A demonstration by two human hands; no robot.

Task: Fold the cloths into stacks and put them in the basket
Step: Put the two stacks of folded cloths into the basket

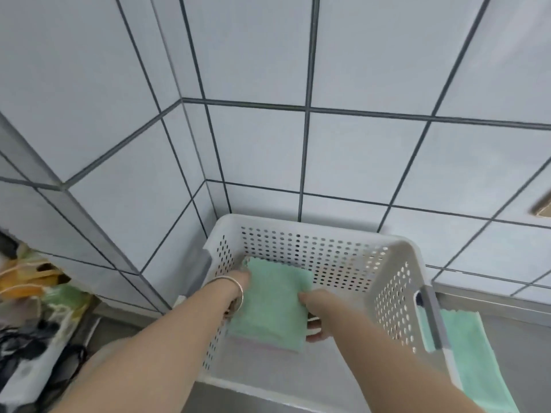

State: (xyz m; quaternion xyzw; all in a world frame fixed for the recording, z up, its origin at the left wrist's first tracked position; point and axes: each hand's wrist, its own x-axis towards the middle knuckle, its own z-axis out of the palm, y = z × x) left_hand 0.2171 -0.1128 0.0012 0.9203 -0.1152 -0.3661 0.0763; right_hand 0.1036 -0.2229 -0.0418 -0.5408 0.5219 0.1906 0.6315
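Step in hand: placing a stack in the basket. Both hands are inside the white perforated plastic basket point(313, 248), holding a folded stack of mint-green terry cloths point(271, 305) with a pinkish layer showing at its near bottom edge.

Left hand point(238, 293) (silver bangle on the wrist) is at the stack's left edge, mostly hidden behind the cloth. Contact looks likely, but can't tell if the fingers are curled or flat. Right hand point(313, 317) grips the stack's right edge: thumb on top, fingers underneath.

The stack sits in the left half of the basket, tilted slightly. Can't tell whether it's on the basket floor or just above it.

Another mint-green cloth point(474, 359) lies flat on the grey counter point(512, 323), right of the basket, partly under its grey handle point(432, 317). Looks unfolded or only part-folded.

Next move, my read: lower the stack flat, slide the right fingers out without dragging layers, release both hands, then go for the cloth on the right.
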